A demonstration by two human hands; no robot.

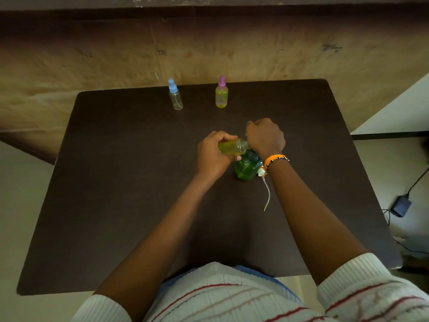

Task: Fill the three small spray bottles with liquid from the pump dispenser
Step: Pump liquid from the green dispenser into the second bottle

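left hand [214, 154]: fingers curled, gripping, knuckles up, thumb toward the body | right hand [264, 137]: closed in a fist, back of hand up, wrist bent down | both forearms bare, reaching forward, converging | hands just beside each other, mid-surface

A dark brown table [116, 182] holds a clear little bottle with a blue top [175, 95], a yellow little bottle with a purple top [221, 94], a green round bottle [246, 168] and a thin white tube [267, 194].
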